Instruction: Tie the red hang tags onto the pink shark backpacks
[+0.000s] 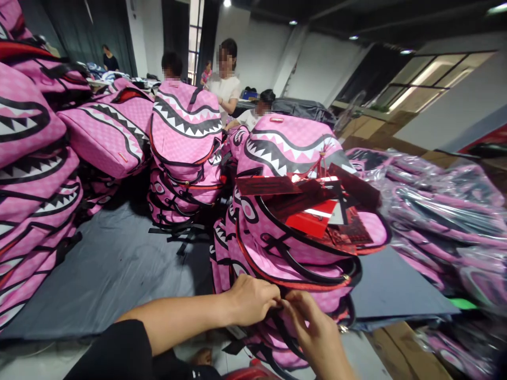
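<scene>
My left hand point(252, 298) and my right hand point(312, 323) meet at the near side of a stack of pink backpacks point(261, 258). Fingers of both hands are pinched together, tip to tip, by a black strap; what they grip is too small and covered to name. Just above them curves a black carry handle point(295, 266). On top of the stack lies a backpack with a shark-mouth print point(293, 132). Dark red tags point(273, 186) and a bright red card point(312, 217) are heaped on it, with red cords.
More pink backpacks stand in piles at the left point(35, 211) and middle point(186, 126) of the grey table point(130, 264). Plastic-wrapped backpacks point(447, 211) fill the right side. Cardboard point(407, 351) lies low at right. Several people are farther back.
</scene>
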Demonstrator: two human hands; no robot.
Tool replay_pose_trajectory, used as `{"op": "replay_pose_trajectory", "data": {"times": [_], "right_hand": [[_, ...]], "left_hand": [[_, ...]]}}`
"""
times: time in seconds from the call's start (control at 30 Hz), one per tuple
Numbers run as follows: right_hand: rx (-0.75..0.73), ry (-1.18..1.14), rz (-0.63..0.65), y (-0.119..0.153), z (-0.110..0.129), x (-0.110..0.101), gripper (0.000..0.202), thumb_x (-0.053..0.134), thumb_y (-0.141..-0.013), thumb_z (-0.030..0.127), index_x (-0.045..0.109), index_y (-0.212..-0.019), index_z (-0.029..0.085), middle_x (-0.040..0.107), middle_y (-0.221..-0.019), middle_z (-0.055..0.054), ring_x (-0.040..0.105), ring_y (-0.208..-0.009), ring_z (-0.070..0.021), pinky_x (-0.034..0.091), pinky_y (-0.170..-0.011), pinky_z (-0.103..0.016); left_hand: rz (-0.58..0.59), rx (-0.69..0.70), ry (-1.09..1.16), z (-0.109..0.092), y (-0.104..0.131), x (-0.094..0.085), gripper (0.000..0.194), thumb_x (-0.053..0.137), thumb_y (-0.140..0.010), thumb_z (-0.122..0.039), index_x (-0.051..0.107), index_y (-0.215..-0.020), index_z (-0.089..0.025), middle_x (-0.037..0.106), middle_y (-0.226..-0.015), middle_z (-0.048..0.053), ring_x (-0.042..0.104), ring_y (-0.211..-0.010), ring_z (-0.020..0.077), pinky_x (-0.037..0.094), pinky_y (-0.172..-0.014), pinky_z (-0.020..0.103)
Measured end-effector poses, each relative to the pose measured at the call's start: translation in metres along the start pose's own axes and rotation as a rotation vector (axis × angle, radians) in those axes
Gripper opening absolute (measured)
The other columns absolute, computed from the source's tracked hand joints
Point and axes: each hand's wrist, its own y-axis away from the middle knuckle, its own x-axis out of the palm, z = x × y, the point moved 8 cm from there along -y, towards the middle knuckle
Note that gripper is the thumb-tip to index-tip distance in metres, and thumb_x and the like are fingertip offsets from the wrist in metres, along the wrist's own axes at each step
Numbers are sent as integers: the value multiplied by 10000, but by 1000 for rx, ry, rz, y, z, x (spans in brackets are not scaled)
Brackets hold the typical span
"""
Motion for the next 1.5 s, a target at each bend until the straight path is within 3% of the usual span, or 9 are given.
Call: {"op": "replay_pose_trajectory", "data": {"times": [0.3, 0.43, 0.6, 0.73, 0.87, 1.03, 1.17, 1.3, 1.5], "right_hand": [[51, -94, -12, 0, 10, -5, 103, 466, -926, 243, 486, -832, 206, 579, -682, 9, 540, -595, -114, 436, -580, -218], [58, -118, -21, 3, 8, -8, 92, 460, -931, 221, 475, -842, 202, 565, -707, 10, 510, -609, -104, 417, -587, -214], [70, -155, 10, 3, 7, -7, 77, 461, -927, 217, 460, -851, 205, 532, -687, 25, 493, -600, -101, 401, -583, -213], [105, -184, 32, 2, 4, -6, 73, 461, -929, 226, 463, -860, 205, 547, -704, 22, 509, -619, -104, 403, -586, -210], [107, -195, 36, 2, 3, -6, 53, 468, -919, 212, 456, -867, 206, 546, -689, 30, 515, -610, -103, 401, -578, -206], [151, -263, 36, 0, -1, -7, 67, 463, -927, 233, 465, -866, 205, 578, -725, 14, 550, -643, -109, 430, -602, -216], [162, -295, 57, -1, -2, -6, 53, 472, -921, 230, 456, -875, 210, 573, -692, 24, 533, -619, -108, 426, -575, -216], [174, -312, 59, -2, -3, -9, 57, 459, -923, 226, 458, -869, 208, 572, -682, 23, 535, -619, -109, 430, -568, -216], [154, -278, 68, -7, -3, -7, 67, 471, -911, 218, 459, -845, 210, 558, -655, 33, 526, -584, -106, 413, -559, -214]], "left_hand": [[-97, 15, 65, -2, -4, 1, 141, 506, -877, -133, 636, -854, -183, 704, -812, 14, 664, -754, 150, 451, -677, 234], [-67, 82, 148, -8, -3, 5, 174, 499, -891, -140, 641, -957, -216, 716, -877, -2, 672, -795, 136, 468, -702, 217], [-148, 31, 29, -4, -3, 1, 151, 499, -879, -128, 635, -848, -186, 693, -795, 12, 658, -726, 148, 462, -673, 234], [-81, 88, 105, -9, -4, 7, 178, 494, -885, -125, 643, -928, -211, 710, -838, -2, 669, -757, 133, 468, -683, 210], [-160, 39, -18, -6, -3, 2, 149, 491, -882, -128, 624, -839, -181, 689, -771, 13, 664, -712, 153, 469, -669, 236], [-89, 113, 63, -8, -6, 8, 169, 499, -902, -144, 639, -959, -221, 717, -849, -11, 679, -763, 134, 466, -673, 210], [-193, 86, -49, -8, -4, 3, 196, 464, -911, -142, 637, -831, -190, 680, -737, 4, 649, -665, 142, 438, -624, 231], [-118, 82, 79, -10, -5, 8, 158, 487, -925, -167, 636, -909, -214, 696, -797, -20, 660, -705, 122, 443, -638, 214], [-287, 122, -110, -12, -2, 5, 172, 461, -900, -124, 598, -824, -193, 652, -719, -6, 630, -626, 149, 441, -598, 259]]}}
